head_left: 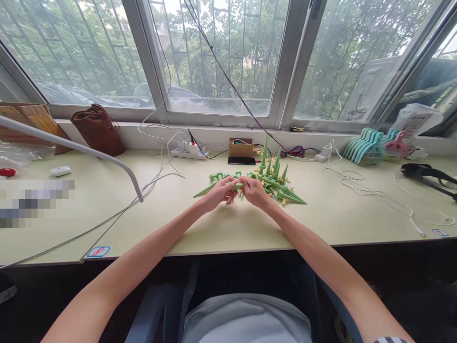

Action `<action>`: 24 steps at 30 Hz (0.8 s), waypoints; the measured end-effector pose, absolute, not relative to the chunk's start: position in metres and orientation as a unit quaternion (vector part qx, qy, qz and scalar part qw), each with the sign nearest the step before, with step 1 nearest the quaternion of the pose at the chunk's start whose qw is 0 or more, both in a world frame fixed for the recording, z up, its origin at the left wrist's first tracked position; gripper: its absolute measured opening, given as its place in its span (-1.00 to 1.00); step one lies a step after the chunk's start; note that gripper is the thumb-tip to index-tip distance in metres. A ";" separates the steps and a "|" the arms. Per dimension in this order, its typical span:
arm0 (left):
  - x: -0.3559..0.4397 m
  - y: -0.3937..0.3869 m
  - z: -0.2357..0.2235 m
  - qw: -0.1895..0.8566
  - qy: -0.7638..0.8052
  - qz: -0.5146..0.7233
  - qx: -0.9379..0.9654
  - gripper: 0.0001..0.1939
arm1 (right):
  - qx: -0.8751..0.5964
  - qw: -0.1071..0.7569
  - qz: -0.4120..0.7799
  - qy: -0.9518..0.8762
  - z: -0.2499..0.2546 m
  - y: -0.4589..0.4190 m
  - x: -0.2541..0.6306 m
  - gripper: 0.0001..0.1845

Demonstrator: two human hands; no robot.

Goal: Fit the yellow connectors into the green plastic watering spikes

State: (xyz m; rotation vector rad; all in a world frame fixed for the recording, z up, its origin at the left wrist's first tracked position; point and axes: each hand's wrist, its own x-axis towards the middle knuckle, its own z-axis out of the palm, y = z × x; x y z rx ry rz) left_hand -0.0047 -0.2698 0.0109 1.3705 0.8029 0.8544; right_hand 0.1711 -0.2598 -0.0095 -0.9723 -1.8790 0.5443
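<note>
My left hand (223, 191) is closed around a green plastic watering spike (238, 186), with only a small part showing between the fingers. Against it, my right hand (253, 191) pinches at the same piece, its fingertips touching those of my left; the exact contact is hidden. Beside my right hand lies a pile of similar green spikes (293, 196) with small yellow valves (284, 202), several standing upright. More spikes with round green heads (213, 177) lie behind my left hand, and one pointed tip (203, 191) juts out to the left.
Behind the pile are a black phone (242, 161) and a small brown box (241, 148). White cables (157, 177) cross the desk on the left, below a grey curved arm (107, 155). Turquoise hangers (364, 146) and a black strap-like object (424, 175) are at right.
</note>
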 end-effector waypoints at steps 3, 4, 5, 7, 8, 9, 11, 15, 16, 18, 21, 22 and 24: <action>-0.005 -0.273 0.013 0.586 0.352 0.373 0.628 -0.48 | -0.397 0.455 0.219 -0.766 -0.010 -0.259 0.172 -0.48; -0.005 -0.274 0.013 0.572 0.352 0.375 0.639 -0.48 | -0.395 0.453 0.220 -0.768 -0.010 -0.259 0.172 -0.47; -0.006 -0.274 0.013 0.558 0.354 0.376 0.650 -0.47 | -0.394 0.451 0.219 -0.770 -0.010 -0.259 0.172 -0.47; -0.006 -0.275 0.013 0.530 0.360 0.375 0.670 -0.45 | -0.393 0.448 0.216 -0.773 -0.010 -0.259 0.173 -0.47; -0.006 -0.275 0.012 0.516 0.363 0.373 0.680 -0.45 | -0.394 0.447 0.213 -0.775 -0.010 -0.259 0.173 -0.46; -0.006 -0.275 0.011 0.502 0.365 0.372 0.690 -0.44 | -0.394 0.445 0.210 -0.776 -0.010 -0.259 0.173 -0.46; -0.006 -0.273 0.009 0.472 0.367 0.373 0.710 -0.44 | -0.396 0.440 0.205 -0.780 -0.009 -0.259 0.173 -0.44; -0.006 -0.270 0.004 0.375 0.354 0.392 0.762 -0.52 | -0.403 0.428 0.202 -0.783 -0.008 -0.260 0.173 -0.43; -0.006 -0.270 0.003 0.337 0.357 0.395 0.777 -0.56 | -0.404 0.426 0.205 -0.783 -0.008 -0.259 0.173 -0.43; -0.005 -0.270 0.002 0.266 0.366 0.392 0.801 -0.63 | -0.404 0.426 0.209 -0.782 -0.008 -0.259 0.173 -0.44; -0.005 -0.271 0.003 0.193 0.378 0.384 0.820 -0.68 | -0.404 0.430 0.213 -0.779 -0.008 -0.259 0.173 -0.45; -0.004 -0.271 0.003 0.179 0.379 0.382 0.824 -0.69 | -0.404 0.432 0.214 -0.778 -0.008 -0.259 0.173 -0.46; -0.005 -0.271 0.003 0.161 0.378 0.381 0.828 -0.68 | -0.404 0.433 0.222 -0.775 -0.008 -0.259 0.173 -0.46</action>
